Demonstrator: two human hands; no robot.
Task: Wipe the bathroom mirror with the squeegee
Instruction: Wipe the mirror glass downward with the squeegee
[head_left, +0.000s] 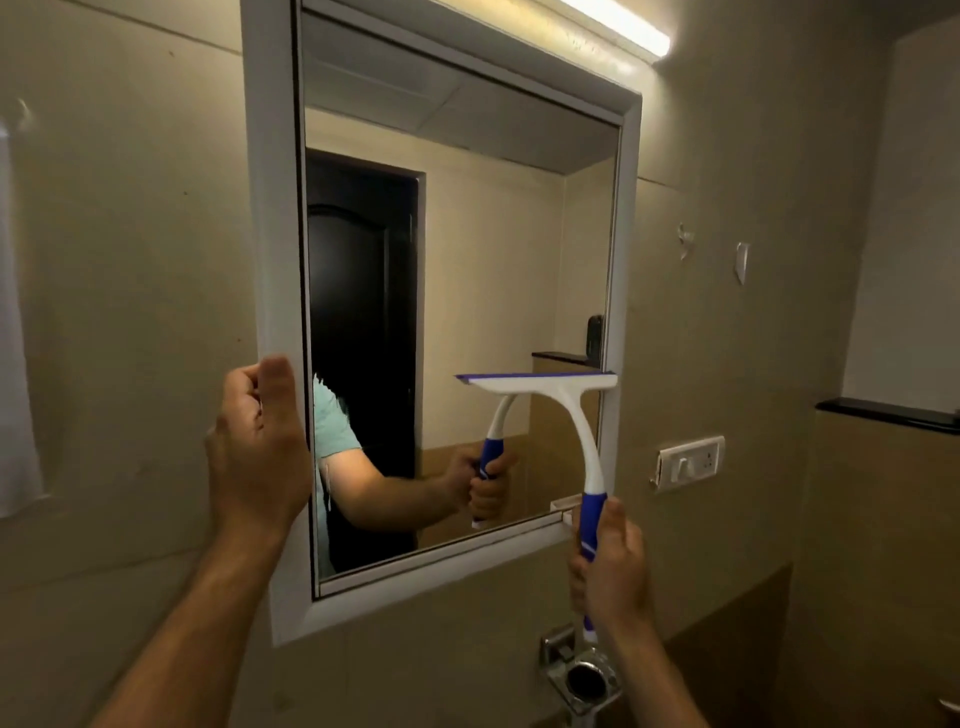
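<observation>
well, right hand (613, 566) is clenched round the squeegee (563, 415) handle, blade low on the mirror (467, 249) by its right edge; left hand (257, 447) flat, gripping nothing, steadies the frame (270, 208). judging progress: glass shows no streaks, can't tell.

The mirror (467, 291) ran off the top edge, its upper left corner out of view. The right hand (613, 571) covered the lower grip of the squeegee (550, 387). A metal holder (584, 675) below was partly cut by the bottom edge, and a pale cloth (13, 338) was cropped at the left.
</observation>
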